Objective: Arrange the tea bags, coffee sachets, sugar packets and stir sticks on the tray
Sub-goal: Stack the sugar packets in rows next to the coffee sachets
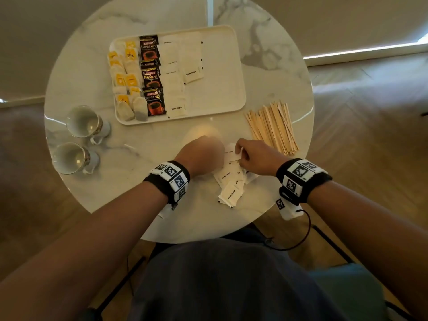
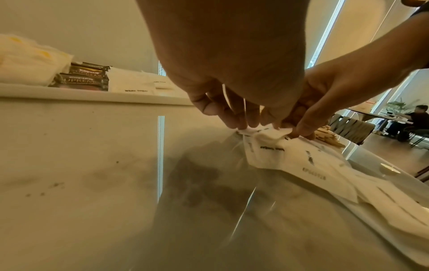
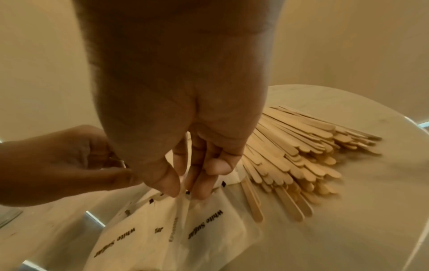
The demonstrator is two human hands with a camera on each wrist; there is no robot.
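A loose pile of white sugar packets lies near the front of the table between my hands. My left hand pinches the far edge of the pile's top packets with curled fingers. My right hand pinches a packet from the other side, thumb against fingers. The white tray holds tea bags on the left, then black coffee sachets, then rows of sugar packets; its right half is bare. Wooden stir sticks lie fanned on the table, right of the tray.
Two cups lie on their sides at the left of the round marble table. The table's front edge is just behind the packet pile. A seated person is far off in the room.
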